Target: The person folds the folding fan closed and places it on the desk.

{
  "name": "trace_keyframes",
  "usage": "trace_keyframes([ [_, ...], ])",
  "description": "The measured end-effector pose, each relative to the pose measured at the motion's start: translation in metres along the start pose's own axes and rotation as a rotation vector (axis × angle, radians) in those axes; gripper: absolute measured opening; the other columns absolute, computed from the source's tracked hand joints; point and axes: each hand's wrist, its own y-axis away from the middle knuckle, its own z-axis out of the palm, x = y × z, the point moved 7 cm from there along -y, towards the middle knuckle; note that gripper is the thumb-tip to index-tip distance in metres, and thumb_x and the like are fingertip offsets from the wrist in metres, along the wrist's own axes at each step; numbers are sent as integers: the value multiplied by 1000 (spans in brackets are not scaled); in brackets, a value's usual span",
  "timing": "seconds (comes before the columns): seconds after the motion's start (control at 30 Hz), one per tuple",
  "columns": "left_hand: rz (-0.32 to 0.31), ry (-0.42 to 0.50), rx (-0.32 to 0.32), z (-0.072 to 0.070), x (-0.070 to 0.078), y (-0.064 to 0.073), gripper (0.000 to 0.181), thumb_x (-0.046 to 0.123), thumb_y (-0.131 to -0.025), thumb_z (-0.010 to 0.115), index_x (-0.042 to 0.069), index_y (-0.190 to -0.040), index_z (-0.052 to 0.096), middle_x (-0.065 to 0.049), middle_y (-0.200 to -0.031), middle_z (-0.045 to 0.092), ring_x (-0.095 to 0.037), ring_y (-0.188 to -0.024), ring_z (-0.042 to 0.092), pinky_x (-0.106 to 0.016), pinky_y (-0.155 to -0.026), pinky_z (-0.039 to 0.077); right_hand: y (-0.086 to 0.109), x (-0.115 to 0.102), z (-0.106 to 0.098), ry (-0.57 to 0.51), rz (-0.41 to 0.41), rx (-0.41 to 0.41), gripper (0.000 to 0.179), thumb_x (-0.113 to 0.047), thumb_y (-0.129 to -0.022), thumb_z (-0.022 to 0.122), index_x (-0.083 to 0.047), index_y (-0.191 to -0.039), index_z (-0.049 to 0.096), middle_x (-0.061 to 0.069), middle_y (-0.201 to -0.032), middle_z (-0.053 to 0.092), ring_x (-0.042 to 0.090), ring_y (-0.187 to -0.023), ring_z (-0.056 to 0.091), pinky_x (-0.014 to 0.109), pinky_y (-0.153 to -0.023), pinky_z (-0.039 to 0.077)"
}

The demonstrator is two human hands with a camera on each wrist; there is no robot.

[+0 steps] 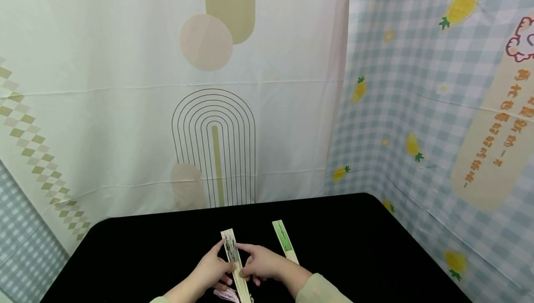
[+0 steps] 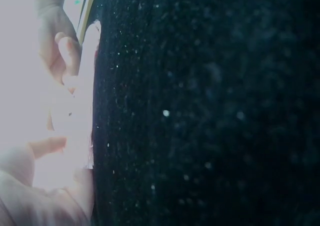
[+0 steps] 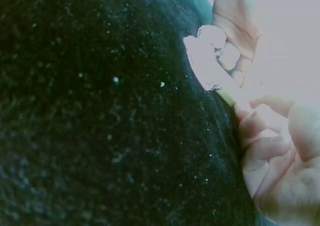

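A folded folding fan [image 1: 232, 250], pale with a dark ink-like pattern on its upper part, slants between both hands over the black table. My left hand [image 1: 212, 267] grips its left edge, index finger near the top and thumb lower down. From the other side my right hand [image 1: 266, 262] pinches it, thumb low on the plain ribs and index finger along the patterned part. A pink tassel [image 1: 227, 295] hangs by the fan's lower end, under the left fingers. Glare washes out much of the fan in both wrist views, where the tassel [image 3: 202, 68] shows whitish.
A second folded fan [image 1: 284, 236] with a green panel lies on the black table [image 1: 167, 243], its lower end hidden behind the right forearm. Behind the table hangs a pale patterned curtain [image 1: 125, 131]; a blue checked one [image 1: 375, 122] closes off the right.
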Motion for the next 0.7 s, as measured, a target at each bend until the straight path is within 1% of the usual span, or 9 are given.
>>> trace_keyframes([
  [0.17,-9,-25,-6,0,1,0,89,7,-80,64,-3,-146,5,-9,-75,61,-15,-51,61,-32,-44,54,3,-3,0,25,5,30,77,-5,-79,68,-15,-145,31,6,-59,61,12,-35,45,19,-31,31],
  [0.23,-7,-38,-6,0,1,0,89,7,-80,64,-3,-146,6,-9,-75,61,-14,-50,61,-31,-44,54,4,-5,0,28,6,32,76,-5,-79,68,-10,-145,30,6,-58,60,11,-35,45,19,-31,31],
  [0.3,-4,-49,-2,0,2,1,88,6,-80,64,-4,-146,6,-9,-74,61,-15,-50,61,-31,-43,54,4,-6,1,28,0,22,74,-4,-79,67,-8,-144,32,5,-57,60,11,-34,45,19,-30,30],
  [0.47,5,-56,4,0,4,2,88,5,-80,64,-3,-146,7,-9,-73,61,-15,-49,60,-31,-43,53,3,-3,2,34,0,0,71,-4,-79,65,-11,-143,35,4,-52,57,11,-33,45,19,-29,30],
  [0.7,-5,-54,-13,0,4,3,87,6,-81,64,-4,-146,7,-10,-75,60,-13,-49,60,-30,-43,53,-1,3,2,45,13,13,69,-6,-78,66,-15,-141,39,3,-47,55,10,-32,46,18,-28,31],
])
